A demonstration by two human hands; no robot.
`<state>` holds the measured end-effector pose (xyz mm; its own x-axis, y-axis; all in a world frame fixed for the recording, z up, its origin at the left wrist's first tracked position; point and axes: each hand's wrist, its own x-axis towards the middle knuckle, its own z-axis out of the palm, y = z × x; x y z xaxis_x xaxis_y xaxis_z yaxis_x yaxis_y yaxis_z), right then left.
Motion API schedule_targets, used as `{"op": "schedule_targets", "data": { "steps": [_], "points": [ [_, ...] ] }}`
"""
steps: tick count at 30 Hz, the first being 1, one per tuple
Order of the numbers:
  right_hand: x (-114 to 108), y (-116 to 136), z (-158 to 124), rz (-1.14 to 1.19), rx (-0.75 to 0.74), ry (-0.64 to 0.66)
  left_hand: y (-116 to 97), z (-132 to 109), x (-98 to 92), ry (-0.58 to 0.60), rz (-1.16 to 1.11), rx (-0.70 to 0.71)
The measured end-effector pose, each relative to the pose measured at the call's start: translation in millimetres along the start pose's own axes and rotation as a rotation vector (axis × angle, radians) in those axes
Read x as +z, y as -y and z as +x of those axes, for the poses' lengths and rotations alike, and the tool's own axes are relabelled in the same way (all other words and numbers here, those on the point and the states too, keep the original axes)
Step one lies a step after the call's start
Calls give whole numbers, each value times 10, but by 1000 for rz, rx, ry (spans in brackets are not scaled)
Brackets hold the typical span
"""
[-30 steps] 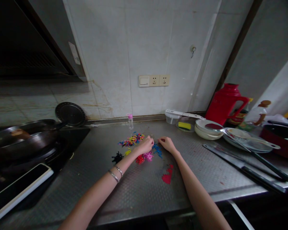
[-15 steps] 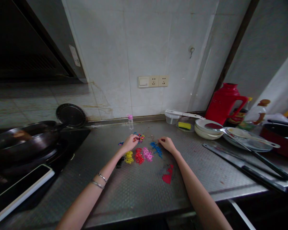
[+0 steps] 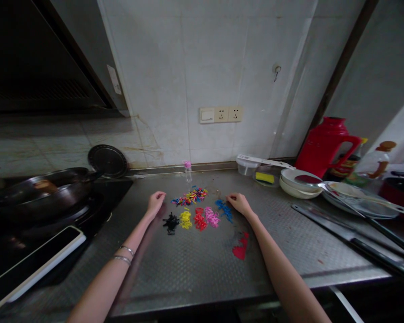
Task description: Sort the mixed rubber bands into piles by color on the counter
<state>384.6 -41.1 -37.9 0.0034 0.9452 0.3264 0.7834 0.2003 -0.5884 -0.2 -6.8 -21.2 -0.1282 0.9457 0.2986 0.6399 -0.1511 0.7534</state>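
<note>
My left hand [image 3: 155,204] is left of the mixed pile of small coloured rubber bands [image 3: 190,196], with its fingertips pinched together; anything between them is too small to make out. My right hand [image 3: 239,204] rests on the steel counter beside the blue bands [image 3: 225,210], fingers curled in, their contents hidden. In a row nearer me lie separate heaps of black bands [image 3: 171,223], yellow bands [image 3: 185,219], red bands [image 3: 199,219] and pink bands [image 3: 212,217]. Behind the mixed pile stands a small clear bottle with a pink cap [image 3: 187,170].
A torn red piece [image 3: 241,246] lies near my right forearm. On the left are a wok [image 3: 47,190] and a phone-like slab [image 3: 37,264]. To the right sit a yellow sponge [image 3: 264,178], stacked bowls [image 3: 299,184], a long knife-like tool [image 3: 336,229] and a red thermos [image 3: 325,148].
My left hand has moved left, away from the mixed pile, uncovering it and the black heap. The right hand stays by the blue bands. The view has shifted slightly left.
</note>
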Motion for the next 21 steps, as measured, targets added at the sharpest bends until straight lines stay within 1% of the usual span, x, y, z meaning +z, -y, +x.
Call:
{"op": "schedule_targets", "data": {
  "steps": [3, 7, 12, 16, 18, 21],
  "points": [
    [10, 18, -6, -23, 25, -5, -1, -17, 27, -25, -73, 22],
    [14, 112, -4, -61, 29, 27, -12, -30, 28, -22, -55, 11],
    [31, 413, 32, -140, -113, 49, -6, -34, 28, -17, -12, 39],
    [126, 698, 108, -131, -251, 156, 27, -30, 47, -11, 15, 37],
    [194, 801, 158, -130, -283, 190, 39, -31, 53, -4, 30, 42],
    [294, 886, 230, -149, -286, 228, 46, -36, 53, -1, 44, 49]
  ]
}}
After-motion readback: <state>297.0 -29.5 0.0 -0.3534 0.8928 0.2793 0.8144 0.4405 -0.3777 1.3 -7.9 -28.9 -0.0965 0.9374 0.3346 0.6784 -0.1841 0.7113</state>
